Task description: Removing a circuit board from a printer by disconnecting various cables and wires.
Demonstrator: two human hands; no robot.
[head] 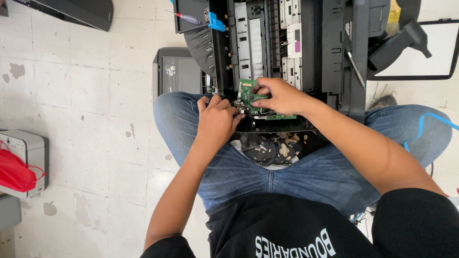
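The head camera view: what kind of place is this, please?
Probably an informal repair workshop: a dismantled black plastic printer, a green circuit board under both hands, a red-handled screwdriver and a stained tiled floor.

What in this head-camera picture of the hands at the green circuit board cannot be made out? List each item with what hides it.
Head view only:
- Green circuit board: its middle and right part are covered by the right hand.
- Left hand: its fingertips curl under, so what they grip is hidden.
- Opened black printer: its top is cut off by the upper edge.
- Red-handled screwdriver: its tip is too small to tell.
- Red bag: cut off by the left edge.
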